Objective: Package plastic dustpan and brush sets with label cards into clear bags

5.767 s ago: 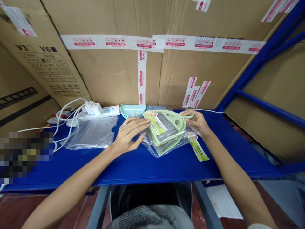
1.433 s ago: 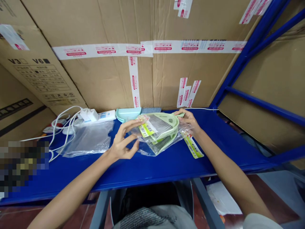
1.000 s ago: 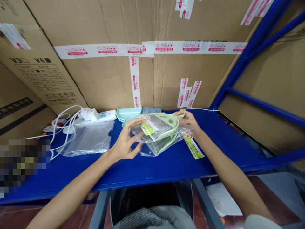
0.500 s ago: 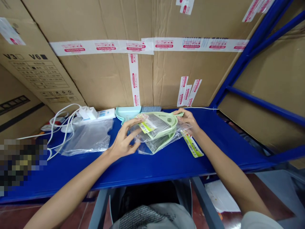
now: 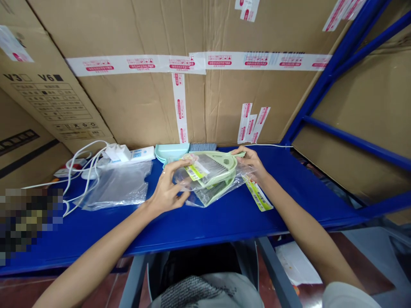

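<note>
A pale green mini dustpan and brush set (image 5: 215, 173) lies partly inside a clear plastic bag (image 5: 195, 197) on the blue shelf (image 5: 199, 222). My left hand (image 5: 167, 190) pinches the bag's open edge beside the set's yellow-green label card (image 5: 195, 170). My right hand (image 5: 252, 161) grips the set's handle end through the bag. A second yellow-green label card (image 5: 258, 194) lies on the shelf just under my right wrist.
A stack of clear bags (image 5: 117, 186) lies to the left, with a white power strip and cables (image 5: 96, 160) behind it. A light blue dustpan (image 5: 171, 152) sits against the taped cardboard boxes (image 5: 192, 85). Blue rack posts (image 5: 324, 81) rise on the right.
My left hand went from lying flat on the set to pinching the bag's edge. The set has been lifted slightly and the bag drawn further over it. My right hand has kept its hold.
</note>
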The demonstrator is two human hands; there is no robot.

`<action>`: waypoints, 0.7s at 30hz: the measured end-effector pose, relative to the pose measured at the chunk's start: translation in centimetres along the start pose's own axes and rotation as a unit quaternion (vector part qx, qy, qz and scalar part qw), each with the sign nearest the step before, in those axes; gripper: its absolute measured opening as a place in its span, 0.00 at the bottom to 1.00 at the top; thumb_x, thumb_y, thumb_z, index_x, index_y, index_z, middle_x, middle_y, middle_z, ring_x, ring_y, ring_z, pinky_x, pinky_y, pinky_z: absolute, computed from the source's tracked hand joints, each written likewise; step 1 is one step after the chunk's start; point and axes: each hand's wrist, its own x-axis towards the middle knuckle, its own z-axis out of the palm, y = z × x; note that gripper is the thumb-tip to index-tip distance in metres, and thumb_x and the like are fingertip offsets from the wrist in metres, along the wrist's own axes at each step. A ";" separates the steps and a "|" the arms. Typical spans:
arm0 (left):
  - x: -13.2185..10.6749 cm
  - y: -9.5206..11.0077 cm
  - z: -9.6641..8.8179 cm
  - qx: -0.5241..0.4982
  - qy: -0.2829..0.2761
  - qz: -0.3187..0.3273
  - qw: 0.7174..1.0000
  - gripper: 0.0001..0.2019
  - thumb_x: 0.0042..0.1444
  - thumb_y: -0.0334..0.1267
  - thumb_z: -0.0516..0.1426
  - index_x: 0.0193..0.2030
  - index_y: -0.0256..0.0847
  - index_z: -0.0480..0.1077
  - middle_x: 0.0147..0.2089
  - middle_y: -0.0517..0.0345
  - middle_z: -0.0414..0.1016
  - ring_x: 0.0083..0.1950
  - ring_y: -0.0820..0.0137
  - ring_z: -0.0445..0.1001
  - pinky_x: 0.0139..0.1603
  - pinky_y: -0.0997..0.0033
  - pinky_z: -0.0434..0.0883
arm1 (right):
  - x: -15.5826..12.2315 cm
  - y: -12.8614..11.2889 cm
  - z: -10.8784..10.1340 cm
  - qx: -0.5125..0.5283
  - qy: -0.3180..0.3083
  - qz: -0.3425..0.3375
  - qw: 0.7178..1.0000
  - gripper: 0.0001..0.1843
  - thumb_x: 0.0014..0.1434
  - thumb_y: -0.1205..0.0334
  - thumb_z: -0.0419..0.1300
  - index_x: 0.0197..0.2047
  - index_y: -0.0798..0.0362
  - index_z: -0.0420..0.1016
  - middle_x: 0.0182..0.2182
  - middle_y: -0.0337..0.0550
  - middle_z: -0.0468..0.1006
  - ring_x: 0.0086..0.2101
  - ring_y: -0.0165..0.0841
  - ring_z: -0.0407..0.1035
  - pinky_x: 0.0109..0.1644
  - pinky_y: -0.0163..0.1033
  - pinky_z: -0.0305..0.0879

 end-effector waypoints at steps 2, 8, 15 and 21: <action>0.2 0.1 0.1 -0.020 -0.011 -0.008 1.000 0.10 0.57 0.25 0.62 0.43 0.41 0.71 0.72 0.42 0.61 0.73 0.47 0.68 0.67 0.37 0.76 | 0.0 0.1 0.0 0.000 0.001 0.001 1.000 0.18 0.46 0.53 0.81 0.38 0.49 0.83 0.40 0.43 0.87 0.36 0.38 0.80 0.41 0.42 0.75; 0.6 0.3 -0.4 -0.002 0.056 0.002 0.998 0.10 0.60 0.23 0.64 0.37 0.41 0.70 0.67 0.46 0.71 0.67 0.55 0.75 0.59 0.51 0.81 | 0.1 -0.6 -0.3 -0.014 0.027 -0.002 1.000 0.18 0.44 0.54 0.81 0.36 0.50 0.84 0.39 0.43 0.87 0.35 0.37 0.79 0.40 0.41 0.75; 0.6 -2.5 -3.0 0.096 0.151 -0.051 0.983 0.06 0.63 0.28 0.65 0.42 0.43 0.75 0.41 0.53 0.84 0.40 0.64 0.84 0.44 0.59 0.81 | 0.2 -2.1 -1.7 -0.059 0.046 -0.023 0.997 0.19 0.41 0.55 0.82 0.35 0.50 0.83 0.41 0.42 0.86 0.38 0.36 0.79 0.43 0.40 0.75; 0.9 -4.4 -4.0 0.084 0.271 -0.195 0.939 0.24 0.56 0.35 0.70 0.58 0.44 0.69 0.45 0.56 0.79 0.39 0.65 0.82 0.44 0.62 0.78 | -0.6 -0.4 1.1 -0.065 -0.090 0.005 0.994 0.18 0.46 0.56 0.82 0.36 0.53 0.83 0.43 0.48 0.85 0.40 0.38 0.80 0.41 0.41 0.79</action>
